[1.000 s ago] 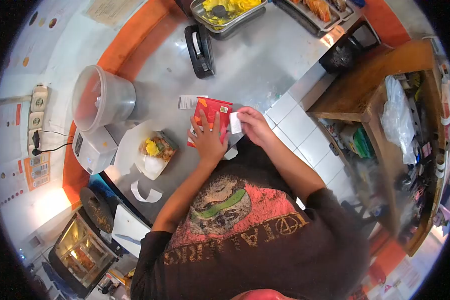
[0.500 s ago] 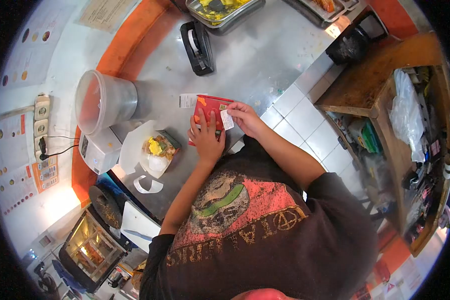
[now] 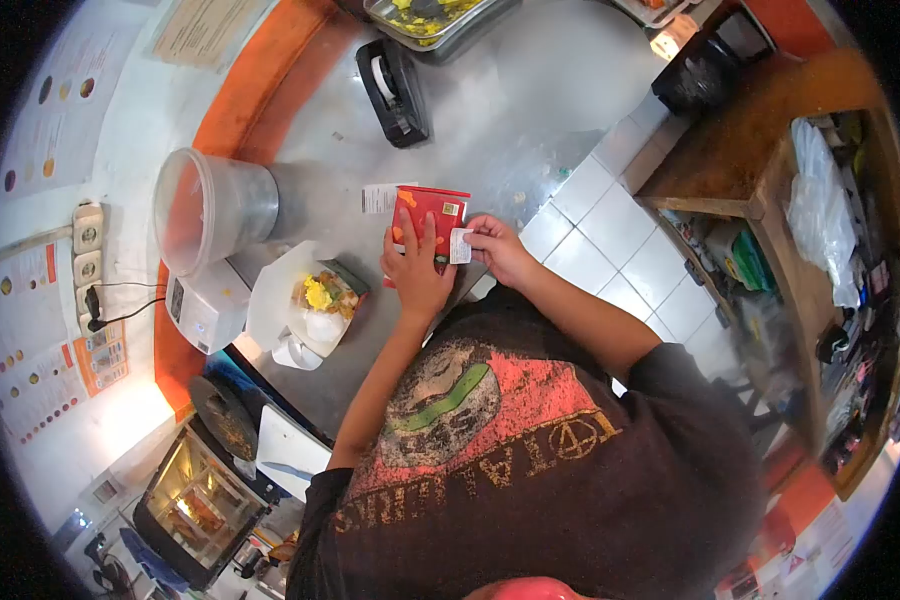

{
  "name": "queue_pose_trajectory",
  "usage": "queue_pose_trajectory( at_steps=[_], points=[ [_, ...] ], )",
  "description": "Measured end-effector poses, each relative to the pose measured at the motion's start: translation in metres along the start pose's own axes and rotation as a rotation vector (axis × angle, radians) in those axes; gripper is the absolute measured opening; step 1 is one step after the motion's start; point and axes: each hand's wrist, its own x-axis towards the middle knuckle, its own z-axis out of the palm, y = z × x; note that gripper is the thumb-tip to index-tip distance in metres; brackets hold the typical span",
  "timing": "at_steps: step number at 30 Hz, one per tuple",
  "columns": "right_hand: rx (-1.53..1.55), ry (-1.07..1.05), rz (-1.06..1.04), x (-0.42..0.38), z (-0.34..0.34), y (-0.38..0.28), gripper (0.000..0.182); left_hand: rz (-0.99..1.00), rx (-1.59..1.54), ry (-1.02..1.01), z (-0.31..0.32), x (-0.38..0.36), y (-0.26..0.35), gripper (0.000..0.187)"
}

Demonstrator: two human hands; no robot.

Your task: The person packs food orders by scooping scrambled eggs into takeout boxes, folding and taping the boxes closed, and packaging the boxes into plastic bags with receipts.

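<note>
A closed red box (image 3: pixel 450 207) with orange spots lies on the steel counter. My left hand (image 3: pixel 417 268) rests on top of it, fingers stretched out and spread. My right hand (image 3: pixel 503 252) pinches a small white printed label (image 3: pixel 460 246) between thumb and fingers, at the box's right edge. Another white printed slip (image 3: pixel 378 198) sticks out at the box's left side. To the left of my left hand stands an open takeaway box (image 3: pixel 348 345) holding rice and yellow food (image 3: pixel 318 292). A curled white paper strip (image 3: pixel 292 353) touches or lies close to its near edge.
A black tape dispenser (image 3: pixel 394 95) stands farther back, near a metal tray (image 3: pixel 425 38) of yellow food. Along the left wall are a clear plastic tub (image 3: pixel 245 200) and a small white device (image 3: pixel 205 305). A wooden shelf unit (image 3: pixel 760 230) is on the right.
My right hand has shifted slightly with the label, which now sits lower against the box's right edge. The curled paper strip appears closer to the takeaway box. My left hand remains on the box.
</note>
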Motion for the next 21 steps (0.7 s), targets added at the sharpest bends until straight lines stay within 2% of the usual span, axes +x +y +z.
queue_pose_trajectory(
  at_steps=[3, 5, 15, 21],
  points=[
    [0.000, -0.038, -0.029, -0.001, -0.002, 0.003, 0.011, 0.017, 0.033, 0.002, -0.001, 0.002, 0.002, 0.085],
    [-0.087, 0.013, -0.035, -0.004, 0.004, 0.003, 0.011, -0.003, 0.084, -0.020, -0.003, 0.001, 0.005, 0.084],
    [-0.145, 0.093, -0.056, -0.005, 0.015, 0.007, 0.012, 0.015, 0.093, -0.043, -0.001, 0.000, 0.004, 0.088],
    [-0.341, 0.191, -0.216, 0.005, 0.015, 0.019, 0.028, 0.007, 0.085, -0.090, -0.005, 0.001, 0.004, 0.096]
  ],
)
